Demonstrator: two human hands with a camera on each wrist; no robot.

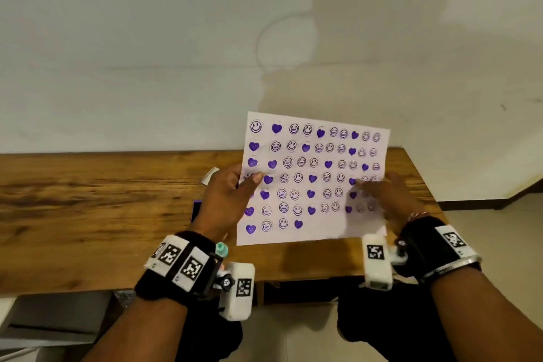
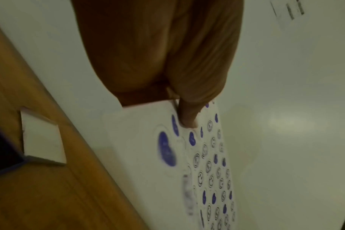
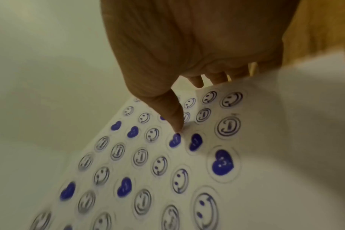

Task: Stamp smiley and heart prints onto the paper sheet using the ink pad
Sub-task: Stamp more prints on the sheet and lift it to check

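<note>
sheet [image 1: 311, 185] lifted mid-frame, left hand [image 1: 227, 200] and right hand [image 1: 390, 200] each pinching a side edge, likely to inspect prints.

The paper sheet [image 1: 316, 182] pinched between the left hand [image 1: 226, 200] and the right hand [image 1: 393, 200] is white, covered in rows of solid purple-blue hearts and dark-outlined smiley faces, paler near the right hand. The table [image 1: 88, 214] beneath the hands is brown with dark wood grain. Both wrist bands [image 1: 176, 261] are black with black-and-white square code tags.
</note>
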